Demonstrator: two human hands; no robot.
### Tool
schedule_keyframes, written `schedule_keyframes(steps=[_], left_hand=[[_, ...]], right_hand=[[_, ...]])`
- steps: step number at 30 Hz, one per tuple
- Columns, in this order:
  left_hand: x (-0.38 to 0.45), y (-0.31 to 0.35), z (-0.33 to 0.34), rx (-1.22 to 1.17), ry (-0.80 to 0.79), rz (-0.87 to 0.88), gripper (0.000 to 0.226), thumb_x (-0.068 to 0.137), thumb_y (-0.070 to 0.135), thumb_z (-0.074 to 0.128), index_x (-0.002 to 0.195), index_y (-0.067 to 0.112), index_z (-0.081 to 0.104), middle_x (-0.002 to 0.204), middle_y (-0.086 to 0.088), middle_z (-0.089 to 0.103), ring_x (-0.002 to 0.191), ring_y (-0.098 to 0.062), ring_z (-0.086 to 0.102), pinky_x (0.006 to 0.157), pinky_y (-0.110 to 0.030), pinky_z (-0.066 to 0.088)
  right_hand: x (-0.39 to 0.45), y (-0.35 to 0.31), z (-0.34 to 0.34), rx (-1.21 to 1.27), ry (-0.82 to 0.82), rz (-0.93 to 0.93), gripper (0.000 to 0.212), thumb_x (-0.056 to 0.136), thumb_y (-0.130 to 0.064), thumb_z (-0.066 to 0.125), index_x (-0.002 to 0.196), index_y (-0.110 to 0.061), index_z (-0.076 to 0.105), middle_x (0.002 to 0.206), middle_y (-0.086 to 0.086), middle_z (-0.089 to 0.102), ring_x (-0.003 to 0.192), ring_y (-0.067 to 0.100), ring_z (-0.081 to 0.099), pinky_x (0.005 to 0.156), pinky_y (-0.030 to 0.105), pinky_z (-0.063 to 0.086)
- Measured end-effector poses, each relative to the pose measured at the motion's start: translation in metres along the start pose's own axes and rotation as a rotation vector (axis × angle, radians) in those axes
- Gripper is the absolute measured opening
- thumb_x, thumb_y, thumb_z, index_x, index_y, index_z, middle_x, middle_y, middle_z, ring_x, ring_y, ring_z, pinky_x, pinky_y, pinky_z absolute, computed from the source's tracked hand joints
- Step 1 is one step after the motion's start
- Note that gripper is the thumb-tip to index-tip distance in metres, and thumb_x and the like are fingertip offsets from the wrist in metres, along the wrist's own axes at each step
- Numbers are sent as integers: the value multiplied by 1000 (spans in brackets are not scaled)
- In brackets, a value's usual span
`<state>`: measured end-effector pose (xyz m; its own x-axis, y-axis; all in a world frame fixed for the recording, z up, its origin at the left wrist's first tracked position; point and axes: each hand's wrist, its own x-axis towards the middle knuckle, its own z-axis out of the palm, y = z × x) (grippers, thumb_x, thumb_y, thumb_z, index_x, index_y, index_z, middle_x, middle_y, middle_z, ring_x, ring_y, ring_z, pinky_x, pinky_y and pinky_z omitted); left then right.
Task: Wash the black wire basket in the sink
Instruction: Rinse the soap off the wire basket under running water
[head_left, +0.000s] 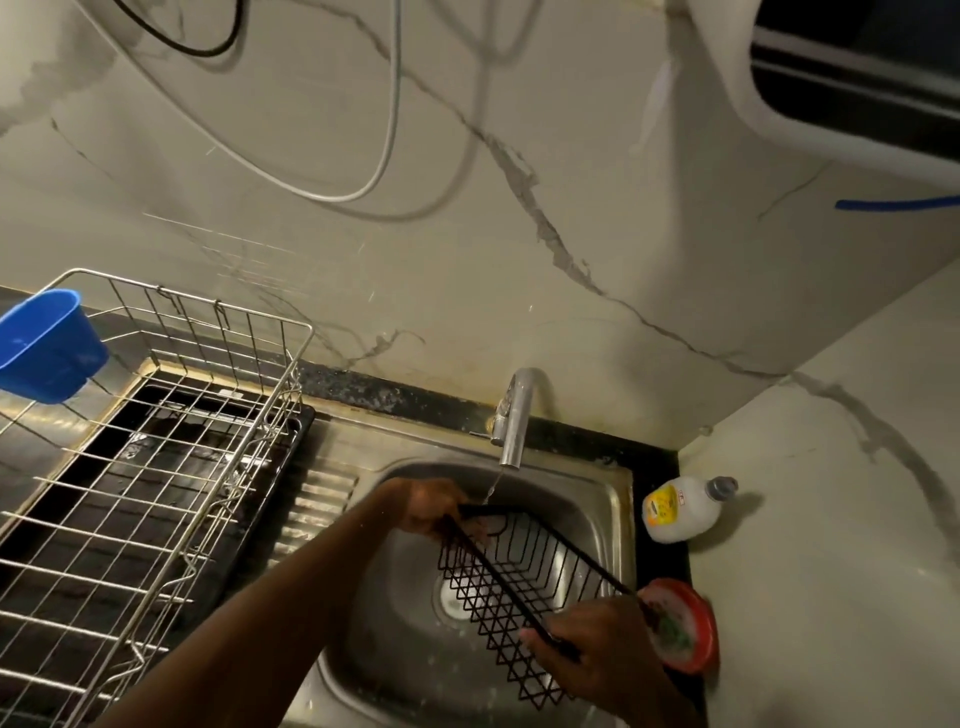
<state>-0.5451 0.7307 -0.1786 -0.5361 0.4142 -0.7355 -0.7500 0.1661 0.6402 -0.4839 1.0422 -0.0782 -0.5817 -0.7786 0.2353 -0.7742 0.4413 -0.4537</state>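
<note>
The black wire basket (511, 587) is held tilted over the steel sink (395, 639), its far corner under a thin stream of water from the silver tap (514, 415). My left hand (431, 506) grips the basket's far left rim near the stream. My right hand (592, 649) grips the near rim at the lower right. The basket's mesh bottom hangs above the drain (452, 597).
A metal dish rack (156, 467) with a blue plastic cup (44, 345) stands on a black tray to the left. On the right counter lie a white bottle (680, 509) and a red dish with a green scrubber (680, 626). Cables hang on the wall behind.
</note>
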Motion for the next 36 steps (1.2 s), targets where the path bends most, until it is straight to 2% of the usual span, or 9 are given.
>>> schedule_keyframes(steps=[4, 8, 11, 13, 17, 20, 25, 31, 36], left_hand=[[-3, 1, 10, 85, 112, 129, 26, 101, 11, 62, 126, 12, 67, 127, -14, 71, 119, -30, 69, 107, -50, 55], [-7, -28, 27, -222, 274, 159, 34, 96, 15, 67, 129, 14, 65, 135, -19, 63, 122, -37, 64, 100, -55, 58], [-12, -53, 38, -532, 120, 86, 27, 99, 27, 60, 123, 18, 71, 140, -26, 62, 125, -47, 64, 96, -63, 55], [-19, -63, 42, -702, 61, 31, 34, 95, 36, 48, 122, 25, 65, 143, -27, 60, 130, -45, 61, 97, -53, 51], [-24, -86, 33, -703, 119, 96, 90, 67, 19, 55, 155, 22, 38, 142, -24, 62, 122, -38, 66, 96, -53, 53], [-32, -86, 37, -593, 140, 186, 94, 60, 5, 55, 151, 28, 43, 142, -29, 59, 118, -38, 64, 97, -57, 54], [-35, -84, 62, -510, 299, 66, 62, 73, 19, 57, 134, 14, 53, 126, -19, 69, 109, -38, 69, 80, -49, 61], [-50, -91, 84, -582, 558, 29, 22, 101, 12, 39, 86, 14, 54, 103, -12, 73, 99, -30, 70, 63, -37, 54], [-60, -111, 92, -585, 693, 108, 24, 108, 20, 42, 90, 11, 55, 111, -18, 74, 97, -28, 71, 58, -33, 55]], right_hand=[[12, 6, -8, -250, -36, -239, 43, 93, -51, 66, 60, -25, 55, 47, -11, 47, 41, 3, 40, 44, 20, 39], [24, 5, -15, -232, 19, -324, 40, 88, -42, 68, 57, -23, 50, 47, -9, 42, 42, 7, 34, 44, 21, 34], [27, 9, -13, -242, -83, -384, 37, 87, -43, 64, 59, -23, 49, 48, -10, 38, 44, 7, 32, 45, 20, 34], [26, 14, -12, -198, -222, -376, 35, 87, -47, 61, 63, -25, 50, 51, -12, 35, 47, 4, 31, 48, 20, 38], [29, 25, -14, 419, -620, 283, 35, 94, -57, 55, 73, -31, 63, 68, -2, 64, 59, 5, 57, 65, 30, 53], [49, 49, 13, 591, -564, 761, 32, 97, -54, 57, 97, -25, 70, 89, 10, 75, 67, 27, 72, 55, 34, 54], [113, 60, 83, -73, -551, 679, 20, 101, -31, 55, 85, -23, 66, 78, -2, 67, 71, 9, 66, 72, 29, 59], [164, 39, 111, 136, -438, 327, 12, 102, -30, 55, 95, -29, 64, 83, -8, 66, 72, 3, 65, 70, 24, 58], [164, 49, 107, 1178, 113, 1195, 16, 98, -14, 64, 108, -3, 70, 94, 13, 77, 80, 17, 74, 68, 26, 60]])
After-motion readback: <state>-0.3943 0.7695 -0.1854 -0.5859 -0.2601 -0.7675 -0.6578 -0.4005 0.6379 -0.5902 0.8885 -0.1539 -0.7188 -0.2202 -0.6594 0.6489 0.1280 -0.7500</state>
